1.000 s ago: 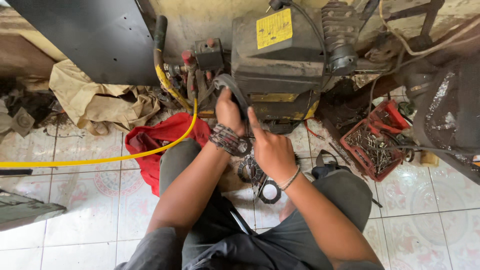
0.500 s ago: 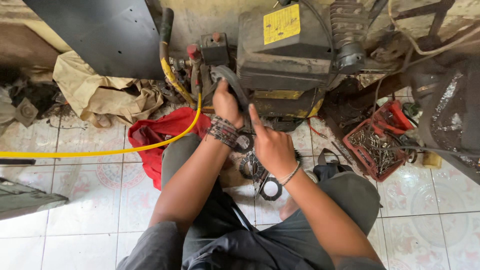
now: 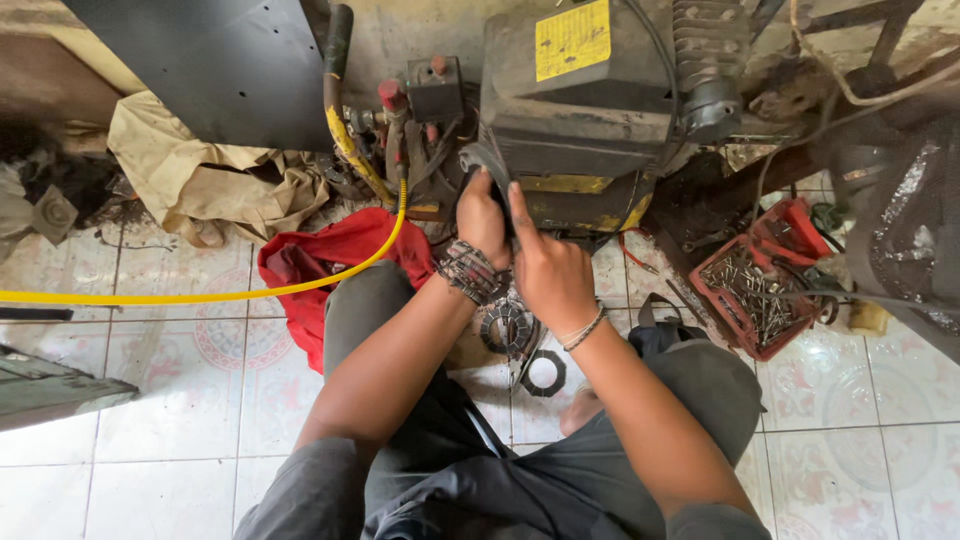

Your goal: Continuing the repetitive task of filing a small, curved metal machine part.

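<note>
I sit on the floor in front of a dirty black machine (image 3: 580, 110) with a yellow label. My left hand (image 3: 482, 215), a beaded band on its wrist, is closed on a dark curved belt-like part (image 3: 490, 160) at the machine's lower front. My right hand (image 3: 548, 272) rests beside it, forefinger stretched up against the same part and the machine's face. Round metal rings and a gasket (image 3: 545, 373) lie on the tiles between my knees, partly hidden by my arms.
A yellow hose (image 3: 200, 296) runs from the left up to fittings beside the machine. A red cloth (image 3: 330, 265) lies under it. A red tray of screws (image 3: 752, 295) stands at the right. A tan cloth (image 3: 200, 180) and a dark metal panel (image 3: 210, 65) are at the back left.
The view has drifted downward slightly. Both hands stay at the machine's lower front, the left one holding the dark part, with only small finger movements.
</note>
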